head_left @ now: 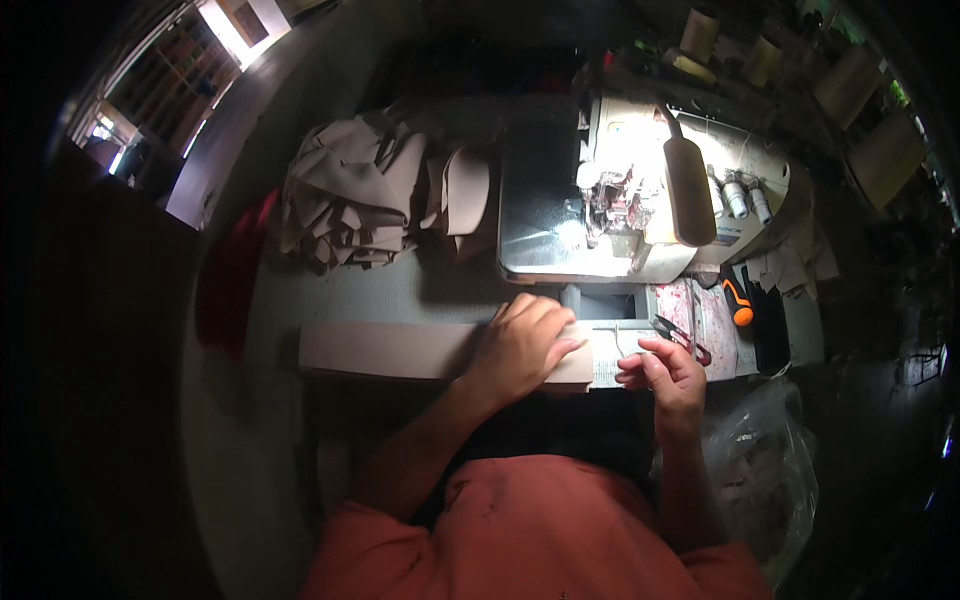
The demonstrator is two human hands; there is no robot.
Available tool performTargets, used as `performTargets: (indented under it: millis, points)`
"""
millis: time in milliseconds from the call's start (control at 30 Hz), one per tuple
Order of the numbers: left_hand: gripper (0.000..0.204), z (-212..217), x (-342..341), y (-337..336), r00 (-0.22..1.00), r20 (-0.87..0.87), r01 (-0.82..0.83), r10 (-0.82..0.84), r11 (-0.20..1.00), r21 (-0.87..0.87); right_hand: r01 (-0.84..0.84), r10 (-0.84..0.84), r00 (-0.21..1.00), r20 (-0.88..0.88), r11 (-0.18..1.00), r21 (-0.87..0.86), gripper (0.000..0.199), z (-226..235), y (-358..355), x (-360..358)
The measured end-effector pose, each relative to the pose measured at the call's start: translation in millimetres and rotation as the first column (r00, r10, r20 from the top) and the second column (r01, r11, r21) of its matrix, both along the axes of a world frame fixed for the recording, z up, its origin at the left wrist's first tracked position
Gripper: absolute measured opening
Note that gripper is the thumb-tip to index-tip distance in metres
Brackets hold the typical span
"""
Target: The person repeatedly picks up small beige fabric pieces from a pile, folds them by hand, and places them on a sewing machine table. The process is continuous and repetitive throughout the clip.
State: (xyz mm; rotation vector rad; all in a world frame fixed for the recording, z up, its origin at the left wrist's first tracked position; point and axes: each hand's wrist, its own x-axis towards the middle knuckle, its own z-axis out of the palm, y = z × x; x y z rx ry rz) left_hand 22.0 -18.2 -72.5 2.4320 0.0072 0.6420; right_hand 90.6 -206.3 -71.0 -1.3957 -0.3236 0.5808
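Note:
A long beige fabric piece [400, 350] lies along the front edge of the table. My left hand [520, 345] rests on its right part, fingers bent and pressing down, thumb apart from them. Just right of the fabric's end, my right hand [668, 380] is raised with thumb and forefinger pinched together; what they hold, if anything, is too small to make out. Red-and-black thread snips [685, 340] lie right behind it. Beyond my hands stands a sewing machine [640, 190], its needle area brightly lit.
A heap of beige cut fabric [350, 190] and a smaller stack [464, 190] lie at the back left. An orange-and-black handled tool [738, 298] sits on the right. A clear plastic bag [765, 470] hangs below the table's right edge. Thread cones [700, 35] stand behind the machine.

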Motion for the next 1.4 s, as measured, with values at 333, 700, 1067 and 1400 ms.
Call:
performTargets:
  millis: [333, 700, 1067, 1400]
  points:
    - [0.013, -36, 12, 0, 0.995, 0.048, 0.095, -0.085, 0.956, -0.276, 0.013, -0.009, 0.999, 0.033, 0.992, -0.122, 0.022, 1, -4, -5]
    - [0.028, 4, -66, -21, 0.997, 0.065, 0.055, -0.034, 0.931, -0.36, -0.258, 0.275, 0.951, 0.142, 0.958, -0.125, 0.008, 36, 61, -6]
    - [0.048, 6, -127, 114, 0.59, 0.222, 0.216, 0.776, 0.113, -0.97, -0.128, 0.152, 0.96, -0.236, 0.985, 0.113, 0.016, 31, 65, -7]
    - [0.069, 27, -51, -23, 0.98, -0.109, -0.146, 0.167, 0.973, 0.18, -0.313, 0.34, 0.906, -0.253, 0.939, 0.145, 0.02, 32, 60, -23]
